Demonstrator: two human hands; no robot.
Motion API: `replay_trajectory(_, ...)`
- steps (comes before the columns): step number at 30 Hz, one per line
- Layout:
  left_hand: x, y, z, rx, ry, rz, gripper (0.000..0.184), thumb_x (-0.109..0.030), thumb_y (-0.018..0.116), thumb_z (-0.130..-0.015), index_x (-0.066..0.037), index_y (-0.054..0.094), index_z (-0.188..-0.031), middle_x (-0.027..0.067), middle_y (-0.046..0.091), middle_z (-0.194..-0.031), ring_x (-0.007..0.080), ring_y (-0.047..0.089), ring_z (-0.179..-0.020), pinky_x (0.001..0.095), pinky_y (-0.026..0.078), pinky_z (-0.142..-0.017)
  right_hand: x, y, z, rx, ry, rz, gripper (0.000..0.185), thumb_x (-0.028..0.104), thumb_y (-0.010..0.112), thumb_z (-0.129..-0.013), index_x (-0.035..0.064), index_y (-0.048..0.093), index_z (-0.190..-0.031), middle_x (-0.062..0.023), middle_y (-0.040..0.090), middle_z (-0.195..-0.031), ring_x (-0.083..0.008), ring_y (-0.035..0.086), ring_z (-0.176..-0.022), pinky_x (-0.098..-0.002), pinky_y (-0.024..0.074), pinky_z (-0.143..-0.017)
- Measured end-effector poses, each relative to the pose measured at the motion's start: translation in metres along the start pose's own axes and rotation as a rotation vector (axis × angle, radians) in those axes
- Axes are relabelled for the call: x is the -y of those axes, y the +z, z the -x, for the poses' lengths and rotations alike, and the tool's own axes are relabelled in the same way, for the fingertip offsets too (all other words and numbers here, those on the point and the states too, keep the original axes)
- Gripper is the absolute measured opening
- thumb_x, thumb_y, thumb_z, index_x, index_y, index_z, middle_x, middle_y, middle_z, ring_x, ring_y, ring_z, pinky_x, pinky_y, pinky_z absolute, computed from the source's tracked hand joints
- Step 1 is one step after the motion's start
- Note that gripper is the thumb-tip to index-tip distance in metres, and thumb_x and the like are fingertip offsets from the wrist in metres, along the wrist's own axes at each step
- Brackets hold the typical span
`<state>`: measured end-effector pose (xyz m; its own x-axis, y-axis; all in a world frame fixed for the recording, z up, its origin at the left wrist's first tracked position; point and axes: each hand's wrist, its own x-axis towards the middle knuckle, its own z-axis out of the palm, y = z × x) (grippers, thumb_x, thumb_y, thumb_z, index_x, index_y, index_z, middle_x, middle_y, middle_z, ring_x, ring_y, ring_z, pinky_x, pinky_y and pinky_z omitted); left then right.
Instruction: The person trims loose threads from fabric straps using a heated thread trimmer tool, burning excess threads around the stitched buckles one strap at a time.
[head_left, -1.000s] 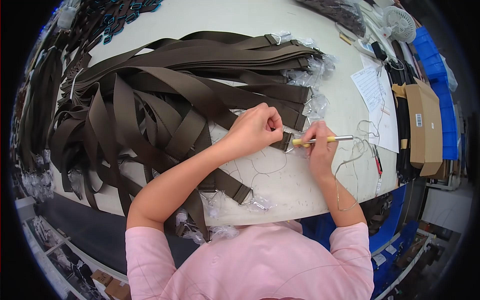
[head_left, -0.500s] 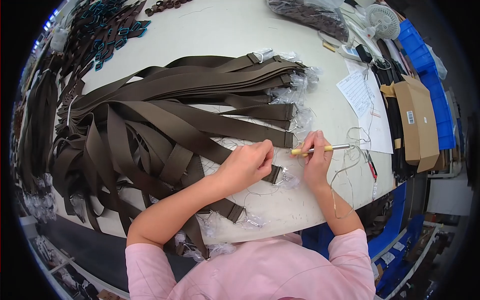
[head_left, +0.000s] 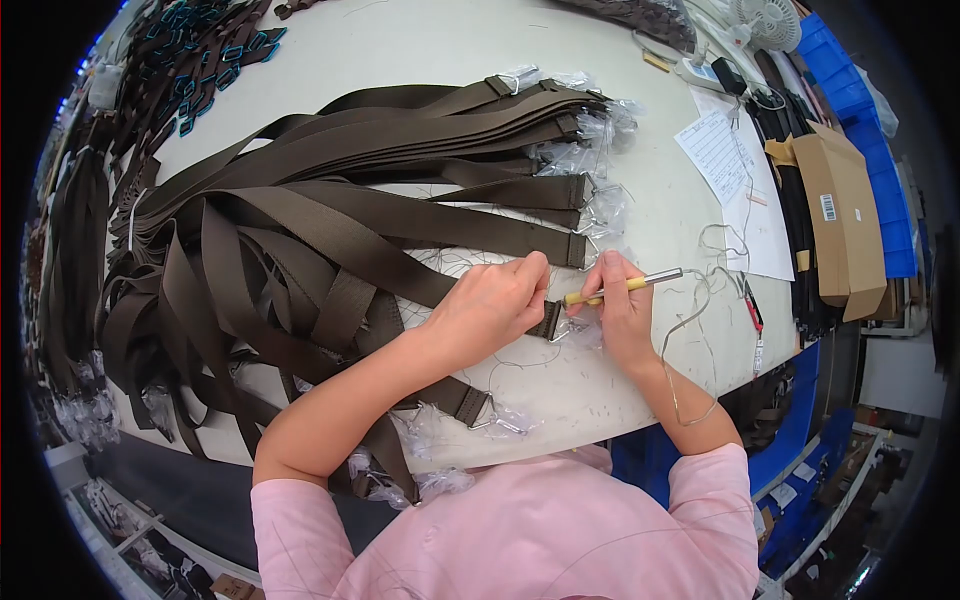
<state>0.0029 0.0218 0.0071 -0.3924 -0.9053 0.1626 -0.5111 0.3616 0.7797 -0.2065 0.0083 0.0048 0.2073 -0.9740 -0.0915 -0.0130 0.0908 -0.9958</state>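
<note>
With your right hand (head_left: 628,318) closed round the yellow tool (head_left: 640,283), guide its tip lightly by the strap end (head_left: 547,322), your curled left hand (head_left: 490,302) showing no clear hold.

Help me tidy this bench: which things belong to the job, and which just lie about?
Likely in the job: brown straps, clear plastic, yellow-handled tool in the right hand.
Apparently lying about: fan, cardboard box, blue bin.

Workshop: straps (head_left: 330,222) heaped across worktable (head_left: 420,50), paper sheet (head_left: 712,155), blue bins (head_left: 878,150), cardboard box (head_left: 835,210) alongside.
</note>
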Motion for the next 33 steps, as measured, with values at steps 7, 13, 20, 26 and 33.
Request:
replay_trajectory(7, 0.002, 0.001, 0.0, 0.003, -0.005, -0.001, 0.018, -0.002, 0.068, -0.087, -0.003, 0.052, -0.095, 0.0133, 0.067, -0.078, 0.0297, 0.07, -0.069, 0.0392, 0.055, -0.063, -0.008, 0.0, -0.002, 0.007, -0.024, -0.031, 0.047, 0.032, 0.043, -0.114, 0.002, 0.056, -0.08, -0.0041, 0.057, -0.073, -0.0134, 0.063, -0.06, -0.0265, 0.0522, -0.059)
replay_trajectory(13, 0.002, -0.001, -0.002, 0.014, -0.026, 0.027, 0.018, -0.003, 0.069, -0.088, -0.003, 0.052, -0.095, 0.013, 0.068, -0.079, 0.0288, 0.071, -0.07, 0.038, 0.056, -0.063, -0.008, -0.002, -0.002, 0.029, -0.012, 0.005, 0.048, 0.033, 0.043, -0.114, 0.0013, 0.057, -0.081, -0.0047, 0.057, -0.076, -0.0151, 0.065, -0.062, -0.0269, 0.0529, -0.059)
replay_trajectory(20, 0.003, 0.002, -0.001, -0.009, -0.024, 0.027, 0.018, -0.003, 0.069, -0.089, -0.003, 0.052, -0.095, 0.0128, 0.069, -0.078, 0.0285, 0.071, -0.069, 0.0377, 0.056, -0.063, -0.008, -0.001, -0.002, 0.018, -0.004, 0.011, 0.048, 0.033, 0.042, -0.114, 0.0016, 0.057, -0.08, -0.0043, 0.056, -0.074, -0.0147, 0.064, -0.061, -0.0265, 0.0525, -0.058)
replay_trajectory(26, 0.001, -0.007, -0.006, 0.005, -0.306, 0.322, 0.014, 0.0, 0.063, -0.092, 0.0, 0.053, -0.102, 0.0091, 0.068, -0.081, 0.0203, 0.068, -0.067, 0.0336, 0.055, -0.064, -0.003, 0.0, -0.004, -0.096, -0.116, -0.06, 0.052, 0.033, 0.038, -0.114, 0.0044, 0.051, -0.072, -0.0027, 0.048, -0.068, -0.0104, 0.049, -0.05, -0.0259, 0.05, -0.05)
replay_trajectory(33, -0.005, -0.027, -0.005, 0.235, -0.074, 0.128, 0.048, -0.002, 0.062, -0.095, -0.024, 0.065, -0.137, 0.0105, 0.056, -0.103, 0.0253, 0.063, -0.09, 0.0378, 0.052, -0.08, 0.0, -0.005, -0.002, -0.1, -0.178, -0.183, 0.055, 0.032, 0.033, -0.115, 0.0043, 0.05, -0.07, -0.0029, 0.046, -0.066, -0.0113, 0.05, -0.053, -0.0253, 0.0448, -0.051)
